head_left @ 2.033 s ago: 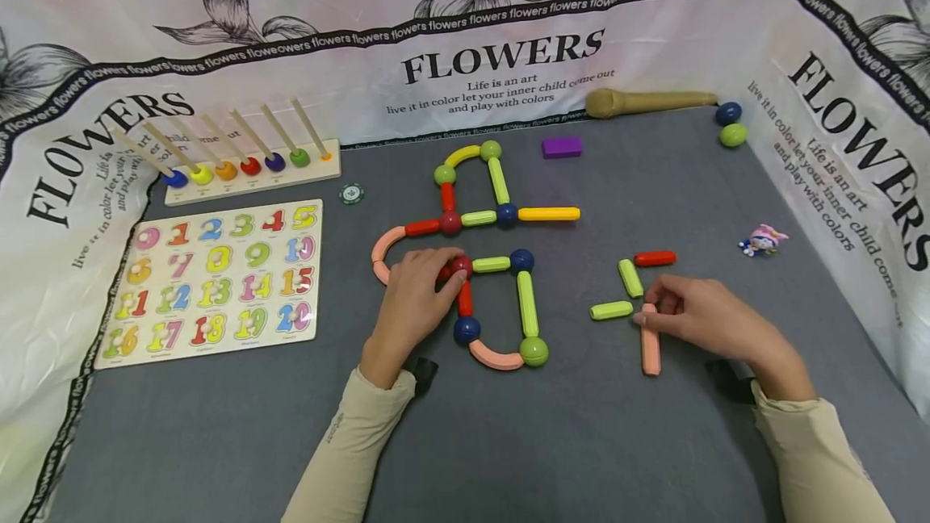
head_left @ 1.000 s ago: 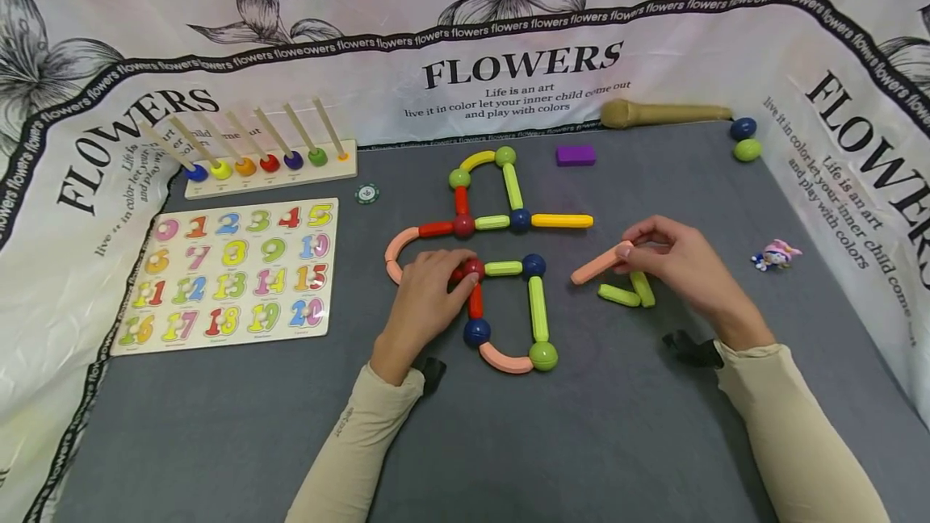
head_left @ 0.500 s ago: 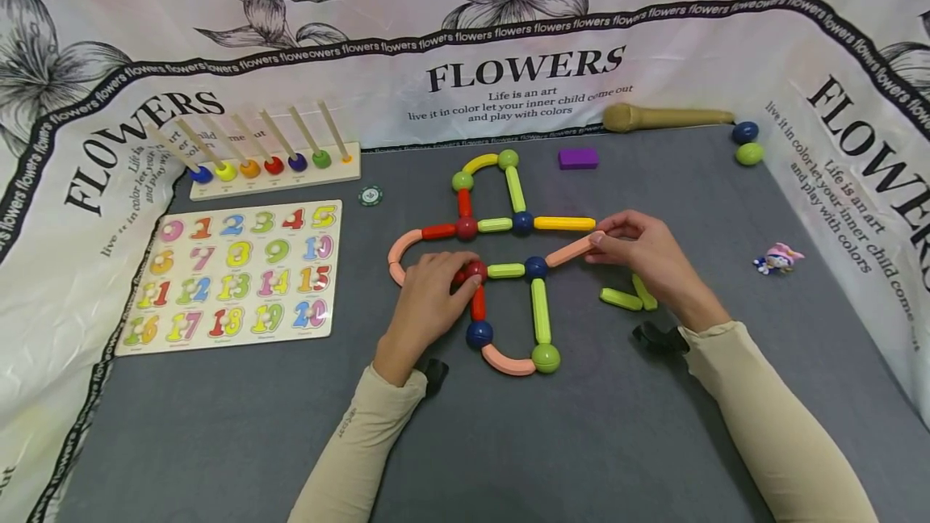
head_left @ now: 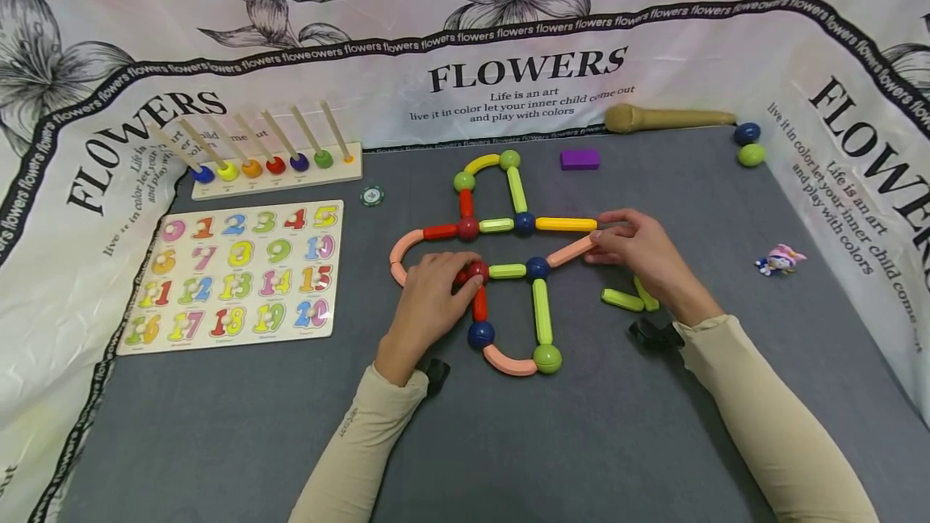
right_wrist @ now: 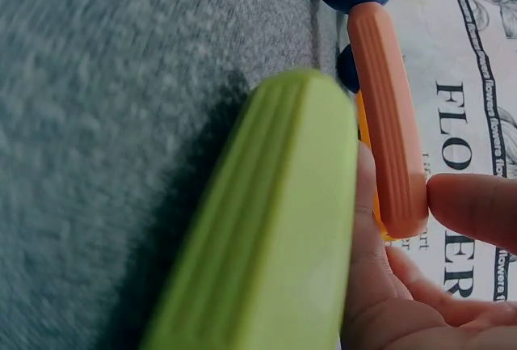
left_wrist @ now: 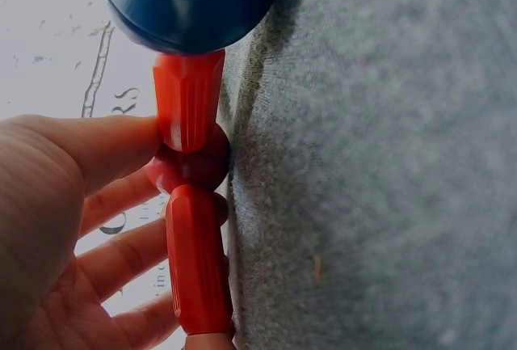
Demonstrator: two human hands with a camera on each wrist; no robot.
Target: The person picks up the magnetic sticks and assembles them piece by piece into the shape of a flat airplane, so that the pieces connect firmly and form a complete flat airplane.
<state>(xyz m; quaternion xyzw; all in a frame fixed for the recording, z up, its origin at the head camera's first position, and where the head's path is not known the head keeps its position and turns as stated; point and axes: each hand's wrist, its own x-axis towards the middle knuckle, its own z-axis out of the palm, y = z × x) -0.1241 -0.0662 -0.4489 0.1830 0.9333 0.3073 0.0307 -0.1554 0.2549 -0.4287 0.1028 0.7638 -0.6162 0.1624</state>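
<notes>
A flat figure of coloured sticks and balls [head_left: 508, 224] lies on the grey mat. My left hand [head_left: 465, 274] grips its red ball [head_left: 475, 269], where two red sticks meet; in the left wrist view my fingers [left_wrist: 113, 148] press that red ball [left_wrist: 190, 164] below a blue ball [left_wrist: 190, 2]. My right hand [head_left: 599, 239] pinches the outer end of a salmon stick [head_left: 570, 251]. The stick's other end touches a blue ball [head_left: 536, 267]. In the right wrist view the salmon stick [right_wrist: 388, 124] sits between thumb and finger. Two loose green sticks [head_left: 621, 299] lie by my right wrist.
A number puzzle board [head_left: 232, 273] and a peg rack [head_left: 276, 168] sit at the left, with a green chip [head_left: 371, 195] nearby. Along the back are a purple block [head_left: 580, 158], a wooden club [head_left: 664, 118] and two loose balls [head_left: 748, 144]. A small pink figure [head_left: 779, 259] stands at the right. Printed cloth walls the mat.
My right hand lifted the salmon stick from the right, carried it left and set its end against the blue ball. My left hand has stayed on the red ball.
</notes>
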